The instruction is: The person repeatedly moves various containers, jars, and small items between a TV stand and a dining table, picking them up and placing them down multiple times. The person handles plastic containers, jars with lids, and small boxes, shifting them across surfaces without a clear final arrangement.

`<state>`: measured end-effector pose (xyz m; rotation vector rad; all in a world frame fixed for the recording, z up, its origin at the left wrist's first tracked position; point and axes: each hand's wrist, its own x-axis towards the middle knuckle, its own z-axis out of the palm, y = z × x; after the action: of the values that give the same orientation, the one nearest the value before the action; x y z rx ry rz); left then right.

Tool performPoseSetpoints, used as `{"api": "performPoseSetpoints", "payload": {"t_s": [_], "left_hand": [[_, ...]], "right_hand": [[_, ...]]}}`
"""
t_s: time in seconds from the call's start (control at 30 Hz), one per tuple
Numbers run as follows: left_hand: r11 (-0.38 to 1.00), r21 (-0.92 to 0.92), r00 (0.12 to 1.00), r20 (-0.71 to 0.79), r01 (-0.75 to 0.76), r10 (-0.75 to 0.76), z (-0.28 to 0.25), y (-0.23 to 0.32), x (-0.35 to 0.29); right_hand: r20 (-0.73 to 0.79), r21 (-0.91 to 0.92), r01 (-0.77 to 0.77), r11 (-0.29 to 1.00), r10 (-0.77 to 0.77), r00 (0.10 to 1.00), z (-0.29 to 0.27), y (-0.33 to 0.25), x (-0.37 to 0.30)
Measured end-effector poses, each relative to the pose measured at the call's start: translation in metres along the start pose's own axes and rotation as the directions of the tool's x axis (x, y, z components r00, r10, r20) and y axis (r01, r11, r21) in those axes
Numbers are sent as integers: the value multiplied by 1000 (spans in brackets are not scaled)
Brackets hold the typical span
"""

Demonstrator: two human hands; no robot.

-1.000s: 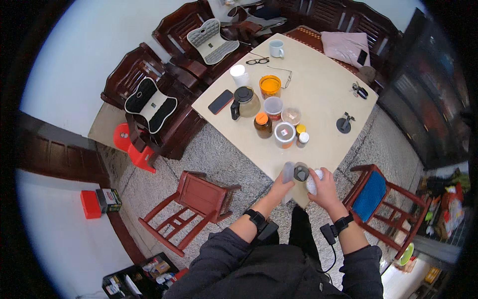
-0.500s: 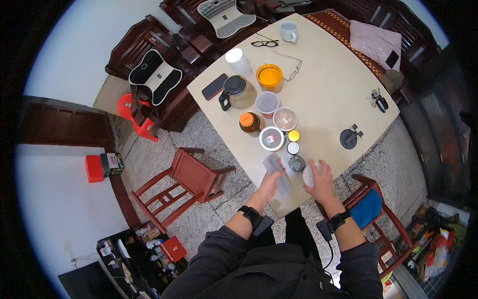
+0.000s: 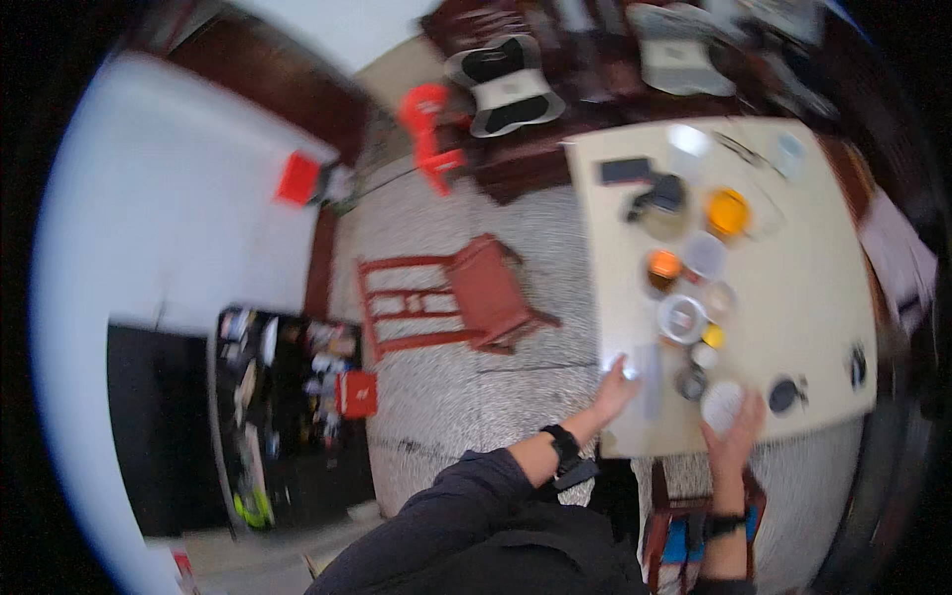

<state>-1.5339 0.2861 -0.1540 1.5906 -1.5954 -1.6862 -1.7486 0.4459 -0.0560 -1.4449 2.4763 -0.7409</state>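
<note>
The view is smeared by motion. My left hand (image 3: 617,390) is at the table's near left edge, fingers apart, just left of a long translucent plastic container (image 3: 650,380); it seems not to grip it. My right hand (image 3: 737,436) closes around a pale, round, speckled thing (image 3: 721,405) near the front edge; its exact kind is blurred. Between the hands stands a small jar with a dark grey lid (image 3: 690,383). Behind it are a small white-lidded jar (image 3: 704,355), a yellow-capped one (image 3: 712,336) and a white-rimmed round container (image 3: 682,318).
Farther back stand an orange-lidded brown jar (image 3: 663,268), a dark-lidded jug (image 3: 662,206) and an orange-topped tub (image 3: 728,212). A phone (image 3: 625,172) lies near the left edge. A black round stand (image 3: 783,395) sits to the right. A red chair (image 3: 488,295) stands left of the table.
The view has swung left, so the table appears farther right. My left hand has come off the translucent container. My right hand still has the pale round thing.
</note>
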Motion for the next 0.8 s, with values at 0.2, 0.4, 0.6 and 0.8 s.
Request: {"api": "performPoseSetpoints", "payload": {"t_s": [0.2,0.4,0.6,0.8], "left_hand": [[1000,-26,969,-247,13,-19,-84,5,-41],[969,-239,915,-402,-59,-44,-217,-32,-140],[841,-514,772,-599,-169,-211,-356,-147,-313],[697,-607,519,-764,-381,-382,-473,-223,-512]], "right_hand": [[-127,32,159,987,-154,980,-23,-56,-9],[24,277,379,883,-401,916,18,-197,-33],[159,458,620,637,-745,648,81,-382,-120],[337,648,636,419,-906,255,119,-562,-221]]}}
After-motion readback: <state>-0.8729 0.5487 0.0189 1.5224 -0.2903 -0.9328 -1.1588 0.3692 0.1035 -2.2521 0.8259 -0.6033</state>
